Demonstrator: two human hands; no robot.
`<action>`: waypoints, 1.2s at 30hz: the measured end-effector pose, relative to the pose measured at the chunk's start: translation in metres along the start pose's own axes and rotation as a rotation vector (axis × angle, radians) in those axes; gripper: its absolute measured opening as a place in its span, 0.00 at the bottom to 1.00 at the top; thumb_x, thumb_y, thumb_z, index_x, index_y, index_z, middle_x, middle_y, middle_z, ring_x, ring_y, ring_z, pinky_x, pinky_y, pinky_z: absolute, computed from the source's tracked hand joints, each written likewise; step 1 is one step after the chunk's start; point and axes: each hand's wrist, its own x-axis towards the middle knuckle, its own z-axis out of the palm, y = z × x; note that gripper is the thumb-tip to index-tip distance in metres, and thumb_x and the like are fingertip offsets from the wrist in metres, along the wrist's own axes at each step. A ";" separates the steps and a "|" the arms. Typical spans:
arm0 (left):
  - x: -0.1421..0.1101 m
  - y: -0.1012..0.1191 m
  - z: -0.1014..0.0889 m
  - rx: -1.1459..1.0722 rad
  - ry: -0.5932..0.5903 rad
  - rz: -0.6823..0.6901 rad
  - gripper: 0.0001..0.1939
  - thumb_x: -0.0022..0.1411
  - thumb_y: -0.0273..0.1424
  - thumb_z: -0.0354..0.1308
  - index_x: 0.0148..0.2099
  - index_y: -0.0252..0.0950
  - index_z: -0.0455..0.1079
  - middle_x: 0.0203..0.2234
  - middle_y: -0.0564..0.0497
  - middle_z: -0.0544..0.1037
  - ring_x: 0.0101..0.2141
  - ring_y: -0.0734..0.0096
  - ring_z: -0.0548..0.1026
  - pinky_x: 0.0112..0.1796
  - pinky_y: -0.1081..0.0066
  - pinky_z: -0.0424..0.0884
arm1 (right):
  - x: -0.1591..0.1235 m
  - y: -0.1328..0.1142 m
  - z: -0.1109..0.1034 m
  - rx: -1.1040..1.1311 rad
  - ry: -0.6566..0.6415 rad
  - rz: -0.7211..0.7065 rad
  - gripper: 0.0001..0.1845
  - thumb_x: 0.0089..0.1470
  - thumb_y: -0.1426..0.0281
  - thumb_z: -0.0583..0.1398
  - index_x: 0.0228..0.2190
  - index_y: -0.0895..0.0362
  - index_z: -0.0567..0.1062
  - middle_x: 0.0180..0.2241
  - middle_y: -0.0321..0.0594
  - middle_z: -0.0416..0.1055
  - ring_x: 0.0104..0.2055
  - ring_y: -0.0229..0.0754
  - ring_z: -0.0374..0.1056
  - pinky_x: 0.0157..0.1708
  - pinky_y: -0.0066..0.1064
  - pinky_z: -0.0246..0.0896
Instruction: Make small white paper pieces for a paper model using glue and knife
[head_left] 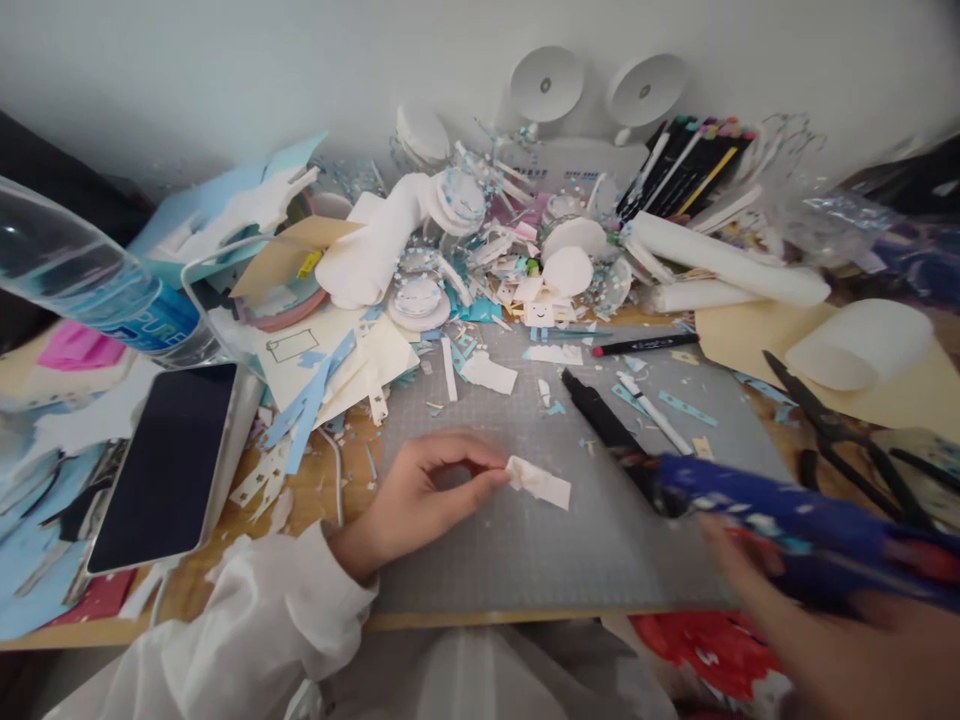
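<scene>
My left hand [420, 495] rests on the grey cutting mat [525, 540] and pinches the left end of a small white paper piece [540, 482] between thumb and fingers. My right hand [832, 640], blurred by motion at the lower right, grips a blue glue gun [787, 520] whose dark nozzle points left toward the paper piece. The nozzle tip hangs a little to the right of the paper, apart from it.
A tablet [161, 465] lies at the left, with a water bottle [97, 285] above it. Paper scraps, white rolls [727, 262], round paper pieces and markers [690, 165] crowd the back. A black pen [645, 345], a white pen [652, 412] and black scissors [832, 425] lie to the right.
</scene>
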 end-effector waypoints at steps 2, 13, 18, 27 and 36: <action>-0.001 0.002 0.000 0.031 -0.021 0.011 0.04 0.61 0.27 0.62 0.35 0.31 0.77 0.32 0.44 0.80 0.34 0.68 0.77 0.38 0.70 0.72 | 0.001 -0.018 0.004 0.033 0.014 -0.231 0.10 0.52 0.61 0.60 0.24 0.51 0.66 0.19 0.36 0.67 0.21 0.44 0.66 0.22 0.34 0.62; -0.001 0.008 0.001 0.028 -0.057 0.038 0.04 0.61 0.25 0.62 0.35 0.29 0.77 0.30 0.43 0.80 0.31 0.69 0.76 0.34 0.71 0.71 | -0.008 -0.023 0.014 0.232 -0.211 -0.295 0.05 0.55 0.65 0.58 0.31 0.51 0.64 0.22 0.30 0.66 0.20 0.37 0.68 0.20 0.25 0.64; 0.000 0.009 0.001 0.026 -0.070 0.040 0.04 0.60 0.24 0.62 0.35 0.29 0.77 0.30 0.43 0.80 0.31 0.70 0.76 0.34 0.72 0.71 | -0.012 -0.025 0.017 0.210 -0.199 -0.222 0.07 0.55 0.62 0.58 0.33 0.51 0.65 0.24 0.33 0.68 0.23 0.38 0.70 0.21 0.24 0.65; 0.000 0.009 0.001 0.019 -0.096 0.065 0.04 0.60 0.23 0.61 0.35 0.28 0.77 0.30 0.41 0.80 0.31 0.69 0.77 0.34 0.72 0.72 | -0.014 -0.024 0.015 0.261 -0.223 -0.217 0.06 0.54 0.65 0.59 0.32 0.51 0.66 0.24 0.32 0.69 0.25 0.38 0.72 0.21 0.24 0.65; 0.000 0.008 0.001 0.042 -0.113 0.091 0.03 0.60 0.24 0.62 0.35 0.29 0.77 0.30 0.42 0.81 0.31 0.69 0.77 0.34 0.72 0.73 | -0.012 -0.027 0.016 0.219 -0.166 -0.241 0.06 0.53 0.67 0.59 0.32 0.51 0.65 0.24 0.31 0.69 0.24 0.38 0.71 0.22 0.24 0.66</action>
